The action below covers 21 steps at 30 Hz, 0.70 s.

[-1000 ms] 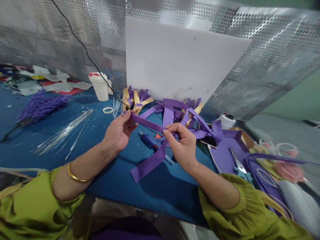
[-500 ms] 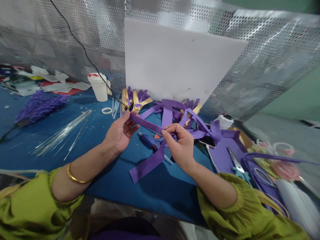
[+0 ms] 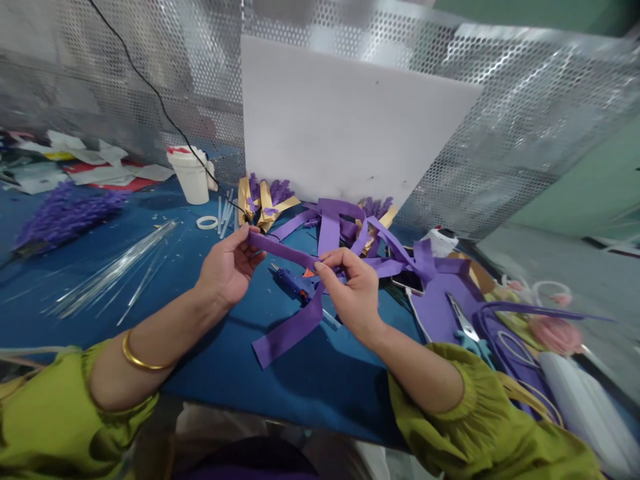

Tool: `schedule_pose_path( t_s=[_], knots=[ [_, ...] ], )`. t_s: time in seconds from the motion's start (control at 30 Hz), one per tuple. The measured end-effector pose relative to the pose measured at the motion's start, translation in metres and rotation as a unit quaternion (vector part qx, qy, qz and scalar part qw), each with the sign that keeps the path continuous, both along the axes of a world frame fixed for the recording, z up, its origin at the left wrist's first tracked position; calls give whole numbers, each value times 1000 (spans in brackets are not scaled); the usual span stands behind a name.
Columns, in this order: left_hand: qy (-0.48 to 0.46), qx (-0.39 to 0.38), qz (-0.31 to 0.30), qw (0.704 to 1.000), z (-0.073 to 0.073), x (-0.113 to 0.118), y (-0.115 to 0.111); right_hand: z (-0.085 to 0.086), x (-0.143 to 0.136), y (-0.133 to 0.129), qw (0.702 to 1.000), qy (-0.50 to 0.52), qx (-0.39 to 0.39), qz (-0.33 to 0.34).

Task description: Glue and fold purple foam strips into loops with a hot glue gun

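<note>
A purple ribbon (image 3: 285, 252) is stretched between my two hands above the blue table. My left hand (image 3: 230, 265) pinches one part of it between thumb and fingers. Further right, my right hand (image 3: 350, 290) pinches the ribbon, and a loose tail of it hangs down toward the table's front. Behind my right hand, more purple ribbon lies in loops (image 3: 330, 223). Under the stretched ribbon a blue glue gun (image 3: 293, 282) rests on the table, partly hidden. Small purple flower bunches in tan wrapping (image 3: 265, 205) stand behind my left hand.
On the left are purple flowers (image 3: 65, 217), clear thin strips (image 3: 115, 270), a tape roll (image 3: 207, 222) and a white cup (image 3: 190, 175). Scissors (image 3: 465, 320), a phone (image 3: 409, 281) and a purple tray (image 3: 435, 310) are on the right. A white board (image 3: 350, 120) stands behind.
The whole view has shifted slightly, so things appear a little further left. Both hands still hold the ribbon in nearly the same pose.
</note>
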<state>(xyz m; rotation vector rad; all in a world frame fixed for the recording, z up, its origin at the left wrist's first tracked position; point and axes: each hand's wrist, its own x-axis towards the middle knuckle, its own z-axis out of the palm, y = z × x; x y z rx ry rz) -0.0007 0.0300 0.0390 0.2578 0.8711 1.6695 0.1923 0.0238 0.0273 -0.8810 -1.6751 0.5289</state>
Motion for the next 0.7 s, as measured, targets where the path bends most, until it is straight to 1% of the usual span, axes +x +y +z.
schedule_pose_path(
  t_s=[0.13, 0.3, 0.37, 0.47, 0.57, 0.7],
  knots=[
    [4, -9, -9, 1000, 0, -3, 1, 0, -1, 0, 1000, 6, 0, -4],
    [13, 44, -51, 998, -3, -1, 0, 1, -1, -2, 1000, 6, -10, -4],
    [26, 46, -67, 996, -5, 2, -1, 1, -2, -2, 1000, 6, -7, -7],
    [48, 31, -57, 997, -6, 4, -2, 1, -2, -3, 1000, 7, -3, -7],
    [50, 35, -44, 997, -5, 6, -3, 1, -2, -3, 1000, 8, -3, -3],
    [71, 46, -79, 993, -5, 9, -6, 1, -2, -3, 1000, 11, -4, 0]
  ],
)
